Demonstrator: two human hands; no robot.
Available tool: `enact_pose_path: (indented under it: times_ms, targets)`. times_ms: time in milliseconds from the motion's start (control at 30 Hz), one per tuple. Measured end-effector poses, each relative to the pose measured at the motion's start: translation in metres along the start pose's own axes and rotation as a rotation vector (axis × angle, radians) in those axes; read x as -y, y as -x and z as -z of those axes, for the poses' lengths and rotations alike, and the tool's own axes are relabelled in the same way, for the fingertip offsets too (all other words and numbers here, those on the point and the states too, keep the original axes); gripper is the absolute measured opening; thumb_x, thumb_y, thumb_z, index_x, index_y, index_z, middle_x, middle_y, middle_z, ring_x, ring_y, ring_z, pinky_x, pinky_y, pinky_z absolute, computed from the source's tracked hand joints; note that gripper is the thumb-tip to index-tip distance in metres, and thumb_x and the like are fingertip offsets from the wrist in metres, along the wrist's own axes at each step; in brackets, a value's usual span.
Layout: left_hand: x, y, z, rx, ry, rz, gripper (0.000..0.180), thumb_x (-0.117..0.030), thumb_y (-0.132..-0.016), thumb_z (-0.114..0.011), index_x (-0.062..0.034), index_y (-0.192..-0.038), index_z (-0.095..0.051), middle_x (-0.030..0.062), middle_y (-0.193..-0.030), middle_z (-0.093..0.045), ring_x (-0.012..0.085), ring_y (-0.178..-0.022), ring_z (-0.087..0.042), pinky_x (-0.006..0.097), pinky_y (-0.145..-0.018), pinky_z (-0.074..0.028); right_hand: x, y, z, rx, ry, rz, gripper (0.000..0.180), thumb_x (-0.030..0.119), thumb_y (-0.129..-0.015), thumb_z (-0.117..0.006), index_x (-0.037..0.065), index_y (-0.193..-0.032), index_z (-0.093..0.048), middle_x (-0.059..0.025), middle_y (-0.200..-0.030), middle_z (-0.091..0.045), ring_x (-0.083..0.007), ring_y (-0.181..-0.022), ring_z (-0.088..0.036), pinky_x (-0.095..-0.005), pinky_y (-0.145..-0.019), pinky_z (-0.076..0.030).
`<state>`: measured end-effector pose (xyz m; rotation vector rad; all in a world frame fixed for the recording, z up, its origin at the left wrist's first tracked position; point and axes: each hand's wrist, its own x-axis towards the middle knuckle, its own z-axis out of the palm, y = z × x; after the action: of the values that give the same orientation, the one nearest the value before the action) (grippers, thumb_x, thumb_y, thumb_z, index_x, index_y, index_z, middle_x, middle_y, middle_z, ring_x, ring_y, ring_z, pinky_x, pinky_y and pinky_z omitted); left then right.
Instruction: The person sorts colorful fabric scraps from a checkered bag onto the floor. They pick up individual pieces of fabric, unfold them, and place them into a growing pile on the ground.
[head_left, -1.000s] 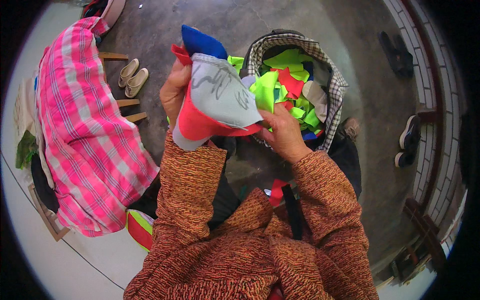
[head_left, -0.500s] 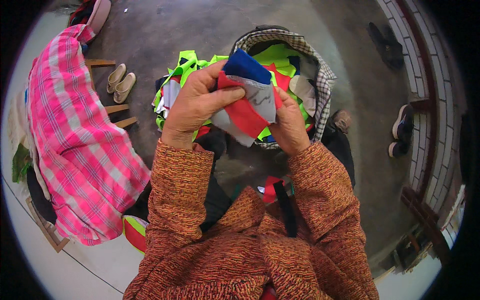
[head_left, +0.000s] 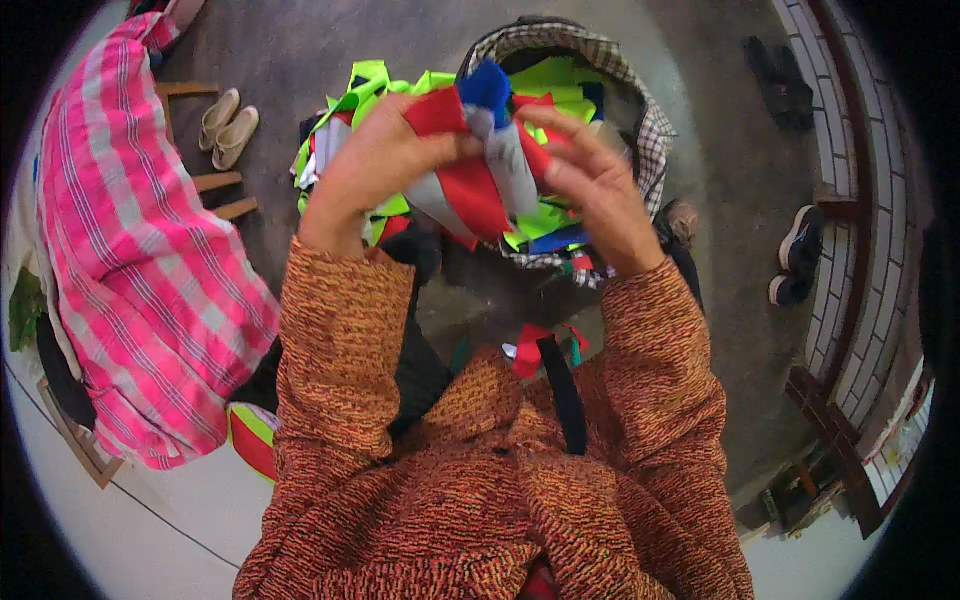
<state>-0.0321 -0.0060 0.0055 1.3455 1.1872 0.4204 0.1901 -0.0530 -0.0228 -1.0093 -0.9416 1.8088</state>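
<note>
Several layered fabric scraps [head_left: 475,195] in red, grey and blue are held up in front of me. My left hand [head_left: 375,165] grips their left side, thumb lying across the front. At the right edge, the fingers and thumb of my right hand [head_left: 600,190] curve round a red and grey part; motion blurs the fingertips. Behind and below the hands stands a round container with a black-and-white checked cloth rim [head_left: 655,135], holding neon yellow, red and blue cloth pieces. A heap of neon yellow and other scraps [head_left: 370,80] lies left of it, partly covered by my left hand.
A pink-and-grey plaid cloth [head_left: 150,250] drapes over something with wooden legs [head_left: 220,183] at the left. Beige shoes [head_left: 235,138] stand beside it. Dark shoes [head_left: 797,245] lie near the brick wall [head_left: 870,250] at right. Small red scraps [head_left: 530,350] lie near my lap.
Both hands have risen slightly in the view. My right hand has shifted its fingers and spread wider, and the fabric scraps have bent and turned. The blue piece now looks narrower.
</note>
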Motion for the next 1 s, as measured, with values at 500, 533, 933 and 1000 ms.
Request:
enact_pose_path:
  times_ms: [500, 533, 933, 1000]
  targets:
    - [0.101, 0.048, 0.122, -0.734, -0.699, -0.021, 0.061, -0.032, -0.072, -0.071, -0.0049, -0.123, -0.053, 0.019, -0.109, -0.062, 0.0307, -0.1, -0.06, 0.036, -0.084, -0.046, 0.0, -0.007, 0.064, -0.568, 0.034, 0.208, 0.025, 0.006, -0.09, -0.054, 0.001, -0.114, -0.05, -0.0126, -0.098, -0.065, -0.0151, -0.083, -0.063, -0.0243, -0.072, -0.05]
    - [0.099, 0.047, 0.123, -0.752, -0.734, -0.053, 0.061, -0.033, -0.072, -0.071, -0.0058, -0.124, -0.053, 0.0193, -0.11, -0.061, 0.0312, -0.1, -0.06, 0.037, -0.084, -0.046, -0.003, -0.008, 0.066, -0.569, 0.045, 0.195, 0.025, 0.006, -0.089, -0.055, 0.001, -0.114, -0.051, -0.0121, -0.099, -0.065, -0.0151, -0.084, -0.063, -0.0243, -0.072, -0.05]
    - [0.051, 0.022, 0.076, -0.622, -0.48, -0.138, 0.038, -0.025, -0.084, -0.062, -0.0011, -0.114, -0.058, 0.0118, -0.1, -0.065, 0.0202, -0.094, -0.06, 0.031, -0.082, -0.046, -0.162, -0.052, 0.088, -0.249, 1.431, -0.069, 0.09, 0.03, -0.059, -0.084, 0.016, -0.135, -0.037, -0.0173, -0.141, -0.031, -0.0403, -0.128, -0.03, -0.0557, -0.096, -0.036]
    - [0.048, 0.027, 0.072, -0.613, -0.51, -0.061, 0.038, -0.024, -0.084, -0.061, -0.0005, -0.114, -0.058, 0.0114, -0.099, -0.065, 0.0203, -0.092, -0.061, 0.031, -0.082, -0.046, -0.172, -0.067, 0.057, -0.227, 1.49, -0.213, 0.107, 0.034, -0.057, -0.085, 0.027, -0.143, -0.022, -0.0171, -0.15, -0.009, -0.0515, -0.13, -0.017, -0.0704, -0.092, -0.03]
